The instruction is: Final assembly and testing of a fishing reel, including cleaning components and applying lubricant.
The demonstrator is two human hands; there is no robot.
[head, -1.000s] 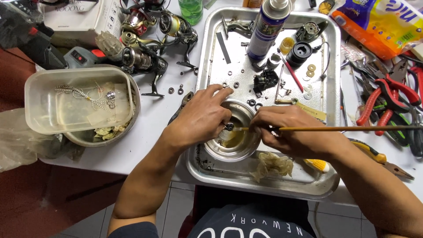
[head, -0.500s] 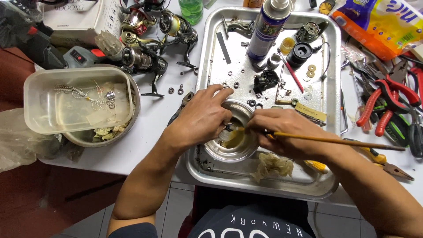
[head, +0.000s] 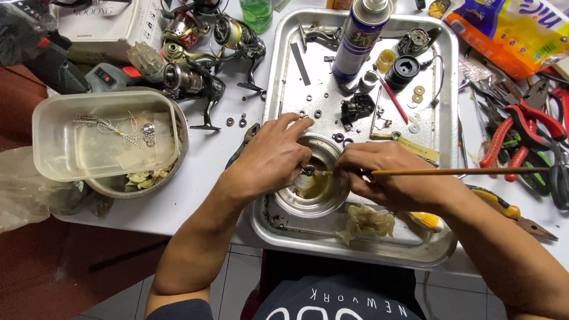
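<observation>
We see both hands over a small steel bowl (head: 308,195) that sits in the near left part of a metal tray (head: 284,77). The left hand (head: 272,157) is curled over the bowl's rim, fingertips pinched on a small dark part (head: 308,170) held just above a yellowish liquid in the bowl. The right hand (head: 391,175) is closed around a thin brush (head: 462,172); its long wooden handle runs out level to the right, its tip meets the part over the bowl. The hands are close together, near touching at the fingertips. A crumpled rag (head: 367,222) lies in the tray just beside the bowl, under the right wrist. Farther back in the tray stand a spray can (head: 355,41) and a black spool (head: 403,70), with loose washers and bearings scattered between. Left of the tray, several fishing reels (head: 189,77) lie on the white table, and a clear plastic tub (head: 106,139) rests in a steel basin. Red-handled pliers (head: 515,136) lie right of the tray, well apart from the hands.
</observation>
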